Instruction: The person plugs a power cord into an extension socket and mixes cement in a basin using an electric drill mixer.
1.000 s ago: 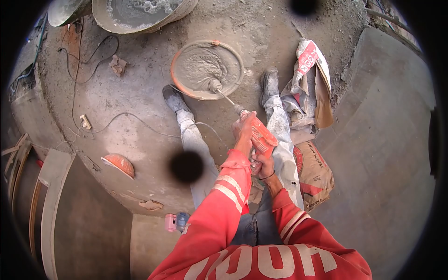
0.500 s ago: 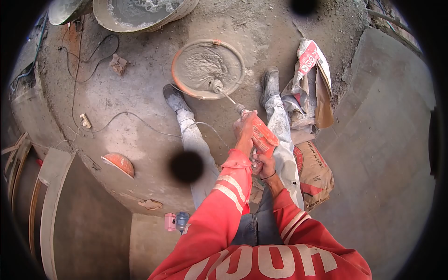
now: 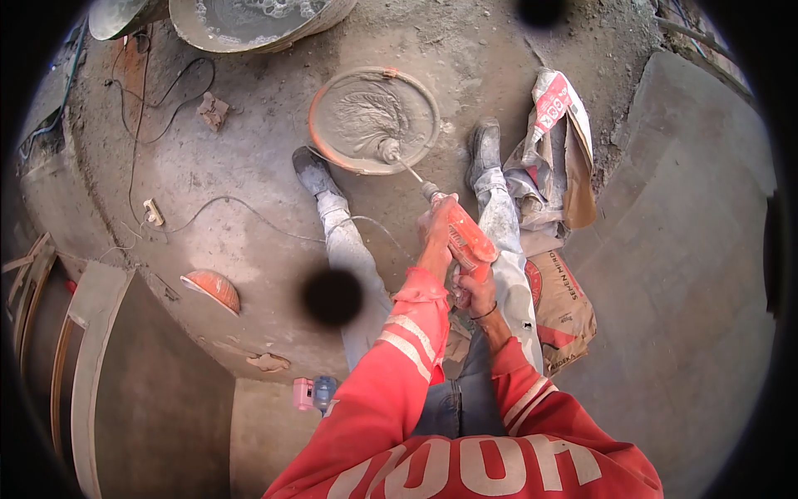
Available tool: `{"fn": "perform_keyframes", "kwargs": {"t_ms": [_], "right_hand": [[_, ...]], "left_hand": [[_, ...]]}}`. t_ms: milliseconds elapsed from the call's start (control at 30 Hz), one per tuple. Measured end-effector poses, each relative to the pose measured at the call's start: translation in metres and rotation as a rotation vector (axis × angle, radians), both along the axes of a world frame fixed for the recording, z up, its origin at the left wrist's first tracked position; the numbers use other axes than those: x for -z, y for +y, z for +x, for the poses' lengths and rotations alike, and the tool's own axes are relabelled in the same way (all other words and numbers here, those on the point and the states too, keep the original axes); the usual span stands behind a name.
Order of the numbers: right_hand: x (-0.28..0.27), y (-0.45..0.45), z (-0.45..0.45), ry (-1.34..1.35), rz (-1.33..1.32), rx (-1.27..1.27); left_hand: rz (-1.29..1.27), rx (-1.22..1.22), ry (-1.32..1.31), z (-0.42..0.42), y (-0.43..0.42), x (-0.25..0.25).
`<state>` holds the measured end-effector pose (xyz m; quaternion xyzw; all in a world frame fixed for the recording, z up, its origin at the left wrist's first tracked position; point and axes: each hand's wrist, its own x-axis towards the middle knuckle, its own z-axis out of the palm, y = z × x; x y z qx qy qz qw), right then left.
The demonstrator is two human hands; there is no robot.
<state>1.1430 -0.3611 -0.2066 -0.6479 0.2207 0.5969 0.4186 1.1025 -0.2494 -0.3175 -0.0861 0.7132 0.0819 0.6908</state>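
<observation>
An orange-red power drill point(image 3: 471, 241) points away from me, tilted down toward a round bucket point(image 3: 315, 125). My left hand point(image 3: 437, 226) is wrapped round the drill's front end, just behind the chuck. At the rear, my right hand point(image 3: 478, 295) grips the handle; a dark band circles that wrist. A thin mixing rod point(image 3: 409, 170) runs from the chuck into grey wet mortar point(image 3: 357, 112), near the bucket's close edge. The rod's end is sunk in the mortar and hidden. My dusty shoes stand either side, near the bucket.
A larger tub point(image 3: 266, 37) of grey, foamy water stands at the far left. Torn cement sacks point(image 3: 561, 312) and crumpled paper point(image 3: 573, 158) lie right of my leg. A cable point(image 3: 249, 208) crosses the floor past a socket block point(image 3: 153, 212). An orange bowl point(image 3: 214, 291) lies left.
The mortar's surface folds have shifted a little around the rod. Both hands keep their hold on the drill, and the whole view has moved very slightly.
</observation>
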Motion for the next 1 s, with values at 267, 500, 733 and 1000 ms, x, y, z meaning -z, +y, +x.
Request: {"fn": "perform_keyframes", "kwargs": {"t_ms": [267, 500, 733, 1000], "right_hand": [[-0.004, 0.004, 0.007, 0.013, -0.039, -0.177], [-0.001, 0.006, 0.005, -0.272, 0.008, -0.516], [-0.027, 0.05, 0.016, -0.37, -0.055, -0.77], [-0.042, 0.084, 0.024, -0.494, 0.004, -0.992]], "left_hand": [[-0.073, -0.079, -0.08, -0.005, 0.008, -0.008], [-0.072, -0.252, -0.247, -0.013, 0.014, -0.013], [-0.077, -0.379, -0.366, -0.025, 0.032, -0.026], [-0.017, -0.576, -0.466, -0.033, 0.043, -0.038]]}}
